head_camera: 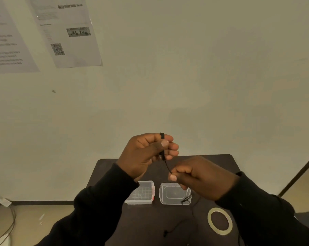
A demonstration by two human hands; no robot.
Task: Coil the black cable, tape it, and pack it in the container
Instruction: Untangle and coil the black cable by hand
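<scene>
Coiling now, I reckon. My left hand (146, 153) pinches small bundle of black cable (162, 153) upright, raised above table (150, 224). Right hand (194, 176) just below-right, pinching strand feeding up; slack trails down past container (141, 192) toward tape roll (220, 221).

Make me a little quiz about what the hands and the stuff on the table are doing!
1. True or false: the tape roll lies inside the container.
2. Which hand holds the wound part of the black cable? A) left hand B) right hand
3. Fill in: the lid lies on the table, to the ____ of the container.

Key: 1 false, it lies on the table; 2 A; 3 right.
</scene>
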